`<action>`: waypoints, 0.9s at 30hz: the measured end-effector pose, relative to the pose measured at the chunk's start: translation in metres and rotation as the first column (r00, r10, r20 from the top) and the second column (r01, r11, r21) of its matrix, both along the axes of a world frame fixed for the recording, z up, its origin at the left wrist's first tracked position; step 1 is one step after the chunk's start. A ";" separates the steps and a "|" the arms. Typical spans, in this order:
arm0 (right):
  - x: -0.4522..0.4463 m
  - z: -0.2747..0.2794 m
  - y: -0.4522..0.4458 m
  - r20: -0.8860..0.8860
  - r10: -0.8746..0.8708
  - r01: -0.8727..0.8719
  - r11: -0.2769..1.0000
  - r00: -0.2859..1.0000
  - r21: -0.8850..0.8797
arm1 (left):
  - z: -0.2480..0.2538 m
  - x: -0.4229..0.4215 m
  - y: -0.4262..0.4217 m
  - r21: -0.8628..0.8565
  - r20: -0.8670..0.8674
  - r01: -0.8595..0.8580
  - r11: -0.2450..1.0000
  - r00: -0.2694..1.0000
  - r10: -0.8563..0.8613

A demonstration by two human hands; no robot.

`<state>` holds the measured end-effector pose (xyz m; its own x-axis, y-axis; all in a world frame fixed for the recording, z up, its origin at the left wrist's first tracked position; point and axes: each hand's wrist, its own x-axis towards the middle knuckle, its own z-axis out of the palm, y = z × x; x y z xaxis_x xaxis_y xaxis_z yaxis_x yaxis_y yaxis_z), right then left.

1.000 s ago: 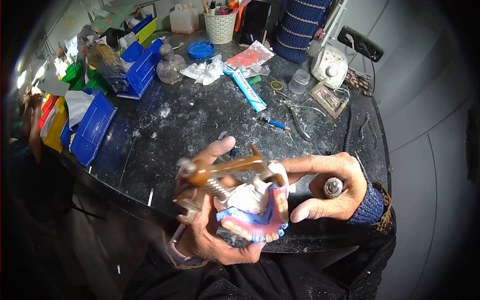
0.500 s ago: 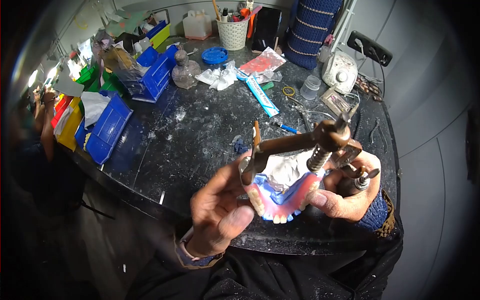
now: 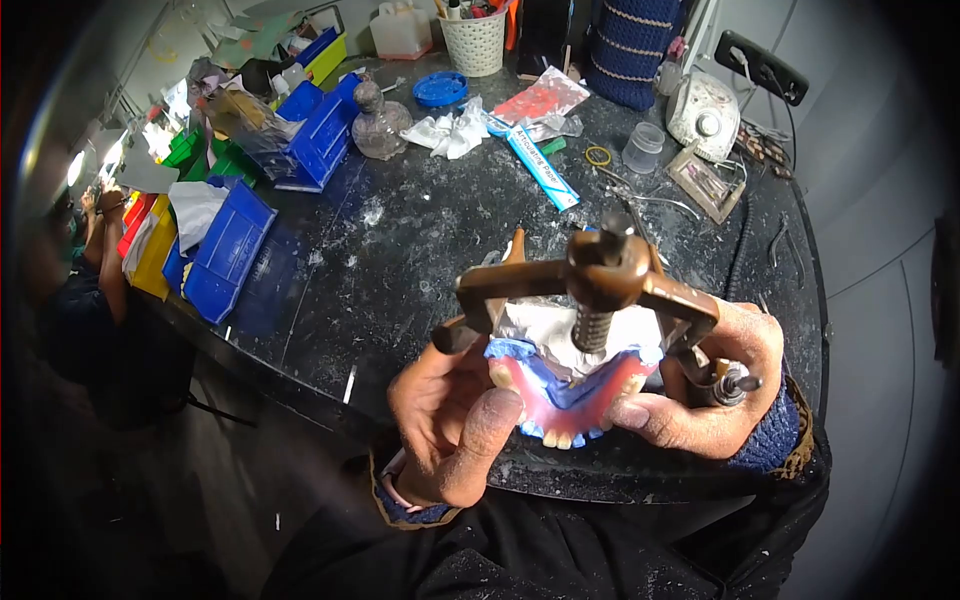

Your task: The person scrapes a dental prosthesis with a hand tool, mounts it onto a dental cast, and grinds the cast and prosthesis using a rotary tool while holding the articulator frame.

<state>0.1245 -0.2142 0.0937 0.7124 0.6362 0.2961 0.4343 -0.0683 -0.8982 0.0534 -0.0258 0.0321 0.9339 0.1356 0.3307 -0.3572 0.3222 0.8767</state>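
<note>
A denture model [image 3: 560,400] with pink gums, pale teeth, blue material and a white plaster base is joined to a brass-coloured articulator [image 3: 604,275]. Both hands hold it above the front edge of the bench. My left hand [image 3: 450,425] grips its left side, the thumb on the teeth and gum. On the right side, my right hand [image 3: 725,390] presses its thumb to the teeth. A metal-tipped handpiece [image 3: 730,384] also sits in my right hand, its body hidden by the fingers. The articulator's screw stands over the plaster.
Blue bins [image 3: 228,250] line the bench's left side. Articulating paper [image 3: 542,168], crumpled tissue [image 3: 450,130], a small clear cup [image 3: 643,148] and a white control box [image 3: 703,118] lie beyond the hands. A person's arm [image 3: 110,250] shows at far left.
The articulator has turned so its screw, first at the left, then at the right, now stands near the middle. My left hand has shifted its grip, and my right thumb has come onto the teeth.
</note>
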 end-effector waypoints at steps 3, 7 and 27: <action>-0.001 -0.002 -0.001 0.015 -0.013 0.013 1.000 1.000 -0.006 | 0.001 -0.001 -0.002 0.071 -0.064 -0.057 0.996 0.996 0.062; -0.004 0.002 0.002 -0.108 -0.034 0.035 0.999 0.994 0.001 | 0.002 0.001 0.000 -0.043 -0.049 -0.023 0.999 0.999 0.020; 0.005 -0.001 0.004 -0.087 0.027 -0.036 0.994 0.996 -0.099 | -0.012 -0.004 0.005 -0.226 -0.115 -0.083 0.971 0.992 0.058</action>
